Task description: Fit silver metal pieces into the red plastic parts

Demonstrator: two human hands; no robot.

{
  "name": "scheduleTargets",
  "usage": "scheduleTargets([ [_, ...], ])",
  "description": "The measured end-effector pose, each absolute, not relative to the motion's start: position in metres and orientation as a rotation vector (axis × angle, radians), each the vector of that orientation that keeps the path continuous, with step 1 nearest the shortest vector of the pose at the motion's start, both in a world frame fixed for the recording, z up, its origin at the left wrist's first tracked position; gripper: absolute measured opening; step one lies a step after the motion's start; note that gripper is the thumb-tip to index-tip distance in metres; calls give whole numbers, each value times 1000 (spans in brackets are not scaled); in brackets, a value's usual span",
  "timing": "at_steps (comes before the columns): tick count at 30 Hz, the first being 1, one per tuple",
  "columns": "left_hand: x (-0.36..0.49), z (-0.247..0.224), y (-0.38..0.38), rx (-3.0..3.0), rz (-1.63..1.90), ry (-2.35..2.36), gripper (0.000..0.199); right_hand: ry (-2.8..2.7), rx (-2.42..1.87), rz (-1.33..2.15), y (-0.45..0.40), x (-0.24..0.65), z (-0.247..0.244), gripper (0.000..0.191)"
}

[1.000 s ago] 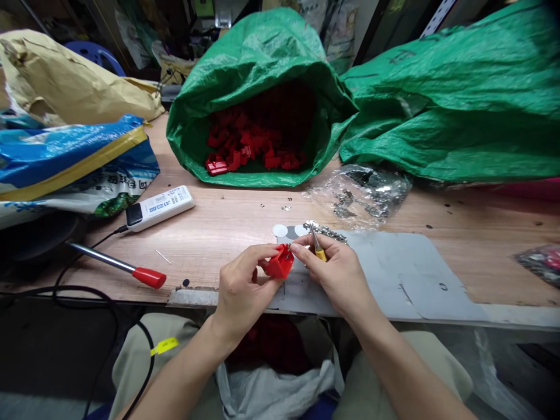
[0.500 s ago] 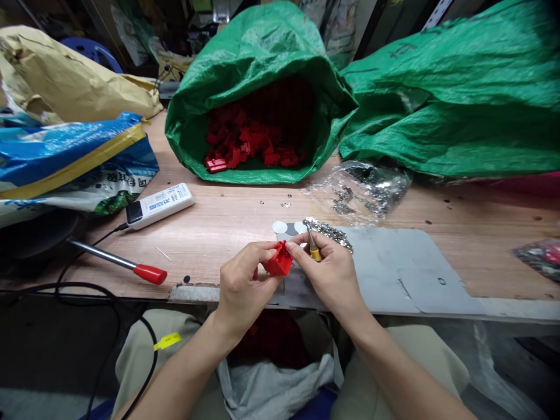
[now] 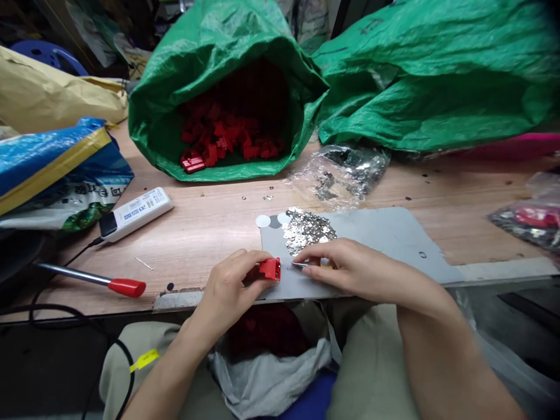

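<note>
Red part sitting at lower centre of frame, tip of yellow-handled tool facing it from the right across a short gap.

Left hand is closing fingers and thumb around the red part's left portion, leaving its right end exposed; the part's longer side appears to be running roughly left-right. Right hand is pinching the tool, whose slim metal end is pointing left, nearly level with the part and in rough line with it. The two hands are staying clear of each other, tool and part not touching. Heap of small metal pieces is lying on the grey sheet over the tabletop, just above the tool's tip in frame, nearer the right hand. Fine detail inside the part: cannot tell.
</note>
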State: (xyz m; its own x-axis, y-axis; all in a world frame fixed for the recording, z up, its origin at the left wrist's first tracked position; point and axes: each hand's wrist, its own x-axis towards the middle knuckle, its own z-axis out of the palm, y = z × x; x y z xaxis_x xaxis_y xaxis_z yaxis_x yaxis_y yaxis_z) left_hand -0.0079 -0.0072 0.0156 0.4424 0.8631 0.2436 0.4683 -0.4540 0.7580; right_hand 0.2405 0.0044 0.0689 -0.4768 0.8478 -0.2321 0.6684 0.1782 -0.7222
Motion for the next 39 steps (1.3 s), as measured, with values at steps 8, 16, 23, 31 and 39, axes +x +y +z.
scheduleTargets([
  [8, -8, 16, -6, 2142, 785, 1101, 24, -1984, -1360, 1629, 6, 236, 60, 18],
  [16, -7, 18, -7, 2120, 791, 1100, 22, -2091, -1357, 1490, 6, 232, 59, 10],
  [23, -5, 20, -5, 2198, 778, 1083, 24, -2150, -1338, 1414, 8, 230, 57, 11],
  [31, -6, 23, -6, 2208, 770, 1073, 24, -2019, -1342, 1604, 11, 231, 54, 9],
  [39, -5, 21, -6, 2204, 776, 1070, 24, -1958, -1354, 1699, 14, 235, 49, 8],
])
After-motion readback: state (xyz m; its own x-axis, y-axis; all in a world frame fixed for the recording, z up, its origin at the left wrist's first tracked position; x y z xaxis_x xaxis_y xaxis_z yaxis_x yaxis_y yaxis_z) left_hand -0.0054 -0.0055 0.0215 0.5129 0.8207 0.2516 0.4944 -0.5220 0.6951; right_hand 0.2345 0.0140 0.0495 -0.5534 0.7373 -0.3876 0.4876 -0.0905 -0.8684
